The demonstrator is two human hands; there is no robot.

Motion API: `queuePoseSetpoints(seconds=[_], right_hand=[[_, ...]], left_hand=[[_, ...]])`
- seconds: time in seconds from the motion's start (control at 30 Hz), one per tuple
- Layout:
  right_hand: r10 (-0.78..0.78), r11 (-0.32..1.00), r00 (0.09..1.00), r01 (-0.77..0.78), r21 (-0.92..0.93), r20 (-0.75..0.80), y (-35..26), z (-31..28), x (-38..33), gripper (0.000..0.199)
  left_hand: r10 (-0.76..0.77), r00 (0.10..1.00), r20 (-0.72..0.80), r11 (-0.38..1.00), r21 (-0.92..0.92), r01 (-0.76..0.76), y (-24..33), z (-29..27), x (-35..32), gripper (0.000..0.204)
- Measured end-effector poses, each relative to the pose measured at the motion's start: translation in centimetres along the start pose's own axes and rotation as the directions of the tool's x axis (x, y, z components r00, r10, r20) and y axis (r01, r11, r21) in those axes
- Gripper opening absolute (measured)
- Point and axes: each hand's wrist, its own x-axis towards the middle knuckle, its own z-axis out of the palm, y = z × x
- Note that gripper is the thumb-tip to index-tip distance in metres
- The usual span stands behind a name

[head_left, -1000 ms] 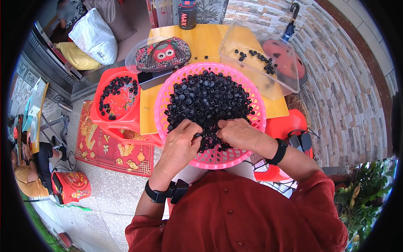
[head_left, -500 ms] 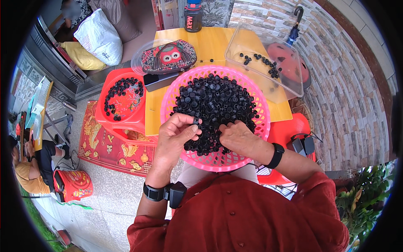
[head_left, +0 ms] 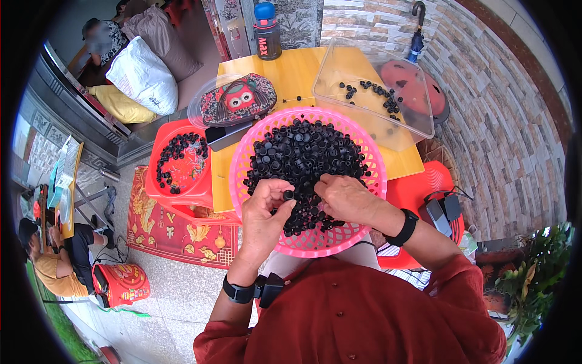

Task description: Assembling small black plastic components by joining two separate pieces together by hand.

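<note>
A pink lattice basket [head_left: 318, 250] sits in front of me, heaped with small round black plastic caps [head_left: 303, 151]. Over its near left part, my left hand [head_left: 265, 212] pinches one black cap [head_left: 288, 195] between thumb and fingers. My right hand [head_left: 348, 199] is at the right side of the heap, its fingers closed and bent down close to the caps. Whatever lies in those right fingertips, if anything, is hidden.
Behind the basket, a yellow table [head_left: 303, 64] bears a clear plastic bin [head_left: 376, 124] with some caps, an owl-patterned pouch [head_left: 237, 100] and a bottle [head_left: 267, 36]. A red stool [head_left: 159, 142] with caps and thin bits stands left. Another person [head_left: 57, 267] sits far left.
The whole view has shifted a little, so table and basket sit lower. My left hand still pinches a cap, now showing its round face. The right hand stays closed at the heap.
</note>
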Motion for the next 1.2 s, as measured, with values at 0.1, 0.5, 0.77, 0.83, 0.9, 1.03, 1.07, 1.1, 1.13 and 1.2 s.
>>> queuePoseSetpoints(seconds=[0.1, 0.5, 0.77, 0.83, 0.9, 1.03, 1.07, 1.1, 1.13, 1.2], right_hand=[[0.252, 0.773, 0.967, -0.174, 0.61, -0.044, -0.1, -2.1, 0.0, 0.012], [0.357, 0.392, 0.924, -0.281, 0.876, 0.137, -1.5, -4.2, -3.5, 0.013], [0.645, 0.067, 0.764, -0.077, 0.995, 0.016, -1.4, -3.2, -5.8, 0.009], [0.687, 0.027, 0.727, -0.055, 0.998, 0.022, -1.5, -3.4, -5.4, 0.009], [0.715, 0.003, 0.699, -0.023, 1.0, 0.014, -1.7, -3.4, -5.1, 0.007], [0.495, -0.358, 0.824, -0.094, 0.929, 0.274, -2.4, -5.2, -4.5, 0.011], [0.426, -0.472, 0.855, -0.069, 0.879, 0.296, -2.7, -4.3, -4.3, 0.016], [0.358, -0.582, 0.861, -0.098, 0.808, 0.362, -3.1, -4.2, -4.1, 0.013], [0.282, -0.68, 0.864, -0.128, 0.722, 0.418, -3.4, -4.2, -3.9, 0.011], [0.21, -0.772, 0.852, -0.157, 0.616, 0.48, -3.4, -4.1, -3.9, 0.008]], left_hand=[[0.069, 0.998, -0.001, 0.996, -0.058, -0.069, -0.3, 0.3, -0.2, 0.03], [-0.127, 0.991, 0.047, 0.983, -0.13, 0.132, 1.7, 0.7, -0.4, 0.022], [-0.039, 0.994, -0.101, 0.994, -0.104, 0.028, 3.3, -1.8, -0.7, 0.03], [-0.002, 0.995, -0.102, 0.996, -0.084, -0.007, 4.0, -1.9, -0.7, 0.03], [0.063, 0.994, -0.088, 0.995, -0.071, -0.069, 4.5, -1.8, -0.5, 0.035], [0.089, 0.988, 0.122, 0.99, -0.122, -0.074, 5.5, 0.3, -0.2, 0.043], [0.091, 0.983, 0.162, 0.994, -0.08, -0.078, 5.6, 1.2, 0.0, 0.044], [0.121, 0.973, 0.195, 0.992, 0.002, -0.123, 5.7, 1.9, 0.1, 0.045], [0.147, 0.962, 0.23, 0.982, 0.082, -0.17, 5.8, 2.5, 0.3, 0.045], [0.146, 0.962, 0.232, 0.974, 0.137, -0.181, 5.5, 3.4, 0.7, 0.045]])
